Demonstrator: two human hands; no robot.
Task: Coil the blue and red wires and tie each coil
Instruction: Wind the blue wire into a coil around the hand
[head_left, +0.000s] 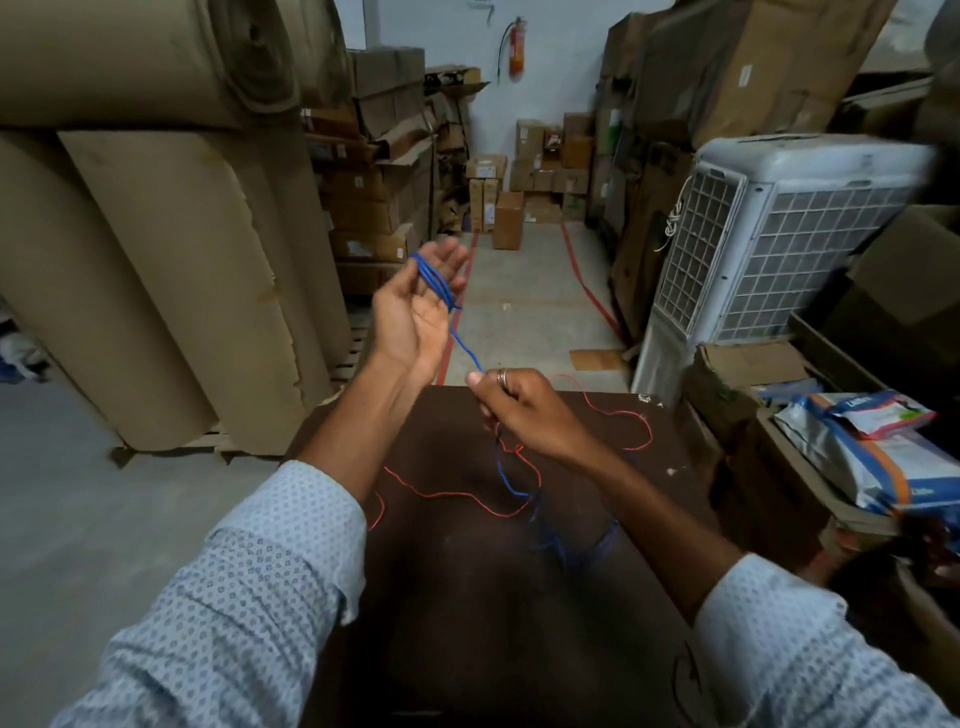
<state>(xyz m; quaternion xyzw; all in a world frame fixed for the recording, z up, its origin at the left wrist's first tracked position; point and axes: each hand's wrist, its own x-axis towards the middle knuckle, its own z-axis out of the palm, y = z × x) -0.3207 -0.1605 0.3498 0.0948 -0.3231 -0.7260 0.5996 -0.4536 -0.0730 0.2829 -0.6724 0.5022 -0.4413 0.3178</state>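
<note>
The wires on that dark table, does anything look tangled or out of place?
Somewhat. The red wire sprawls loose across the table, crossing the blue wire below the right hand. They could snag as the left hand takes up blue loops.

blue wire (563, 545) blurred near table, both sleeves cut off

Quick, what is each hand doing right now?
Left hand: open, with loops of the blue wire wound around its fingers.
Right hand: closed, pinching the blue wire.
</note>
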